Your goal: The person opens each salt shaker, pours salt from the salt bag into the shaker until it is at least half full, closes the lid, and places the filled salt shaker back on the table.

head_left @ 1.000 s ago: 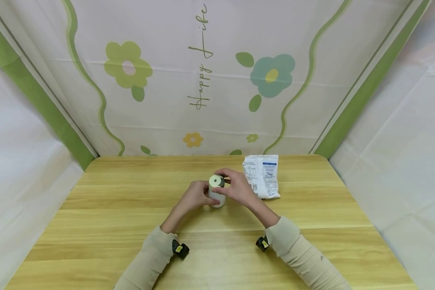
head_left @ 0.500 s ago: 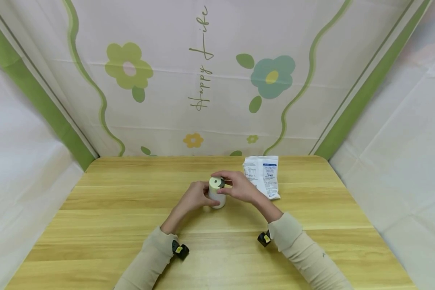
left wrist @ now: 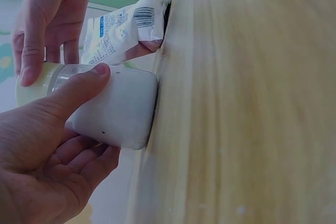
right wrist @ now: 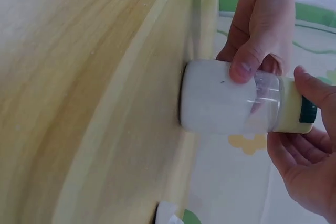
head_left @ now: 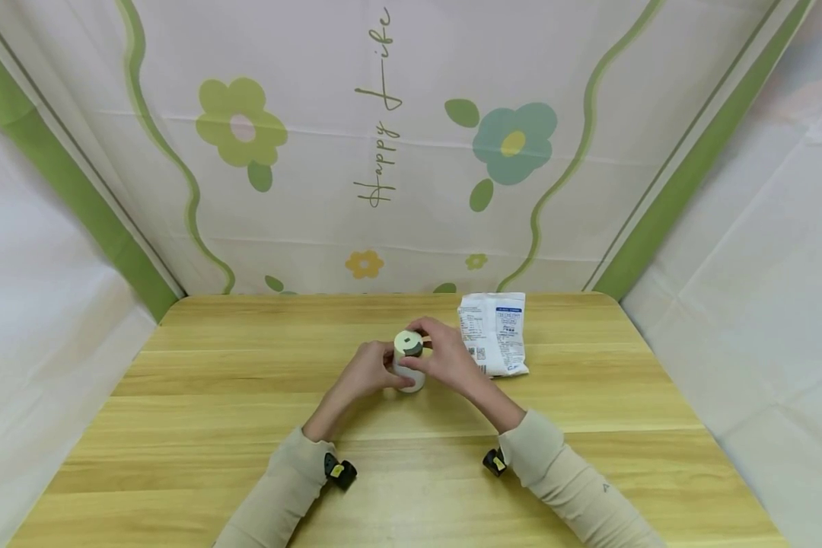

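A clear shaker jar filled mostly with white contents stands upright on the table. Its pale yellow cap has a dark green piece at one edge and a small dark square on top. My left hand grips the jar's body, with the thumb pressed along its near side. Around the cap, the fingers and thumb of my right hand hold on from the right. The right palm hides part of the cap's far side.
A white printed packet lies on the wooden table just right of the jar, close to the right hand. Flowered cloth hangs behind the table's far edge, and pale cloth walls stand at both sides.
The cap's dark piece has swung from the right side toward the front, so the cap has turned under my right hand. That hand shifted slightly right, then back left. The left hand stays put.
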`<state>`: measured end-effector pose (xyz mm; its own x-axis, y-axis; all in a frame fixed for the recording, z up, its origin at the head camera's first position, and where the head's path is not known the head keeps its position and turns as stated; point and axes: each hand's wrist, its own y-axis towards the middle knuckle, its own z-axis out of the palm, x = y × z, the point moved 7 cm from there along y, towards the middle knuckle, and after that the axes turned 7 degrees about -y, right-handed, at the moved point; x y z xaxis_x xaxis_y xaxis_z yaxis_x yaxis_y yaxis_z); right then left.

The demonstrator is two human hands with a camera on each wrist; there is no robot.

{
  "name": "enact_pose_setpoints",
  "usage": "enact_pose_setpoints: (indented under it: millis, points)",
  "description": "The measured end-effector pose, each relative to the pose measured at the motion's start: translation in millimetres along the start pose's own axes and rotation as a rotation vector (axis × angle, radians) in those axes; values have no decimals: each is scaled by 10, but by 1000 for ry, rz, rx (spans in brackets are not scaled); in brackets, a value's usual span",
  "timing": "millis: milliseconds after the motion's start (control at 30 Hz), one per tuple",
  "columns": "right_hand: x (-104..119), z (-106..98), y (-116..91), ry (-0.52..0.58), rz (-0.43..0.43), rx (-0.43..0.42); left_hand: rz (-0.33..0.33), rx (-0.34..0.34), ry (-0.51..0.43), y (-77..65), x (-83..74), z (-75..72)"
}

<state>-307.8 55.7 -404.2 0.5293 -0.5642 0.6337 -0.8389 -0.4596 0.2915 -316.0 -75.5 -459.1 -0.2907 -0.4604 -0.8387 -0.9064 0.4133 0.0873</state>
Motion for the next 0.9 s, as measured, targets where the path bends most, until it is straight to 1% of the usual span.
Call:
enact_pose_setpoints:
  millis: [67, 233, 333, 400, 467, 567, 733, 800, 833, 900]
  points:
    - [9, -10, 5, 3, -13, 39, 1, -2, -4, -1, -4, 2]
    - [1, -28, 26, 38, -68, 194, 3, 5, -7, -6, -18, 19]
    - [-3, -36, 41, 43, -92, 245, -5, 7, -2, -6, -16, 24]
    - [-7, -42, 50, 42, -93, 244, -8, 8, -1, -5, -13, 23]
    - [-5, -45, 58, 32, -99, 221, -9, 8, -5, 0, -5, 22]
    - [-2, -44, 62, -1, -96, 155, -3, 7, -7, 7, 3, 17]
    - [25, -23, 40, -57, -66, 42, 1, 9, -6, 15, 12, 9]
    - [27, -17, 32, -54, -56, 38, -2, 11, -9, 14, 12, 8]
    - [22, -11, 30, -41, -55, 53, -2, 10, -9, 12, 10, 7]
    - [-5, 2, 30, 11, -48, 114, -4, 14, -6, 8, 8, 14]
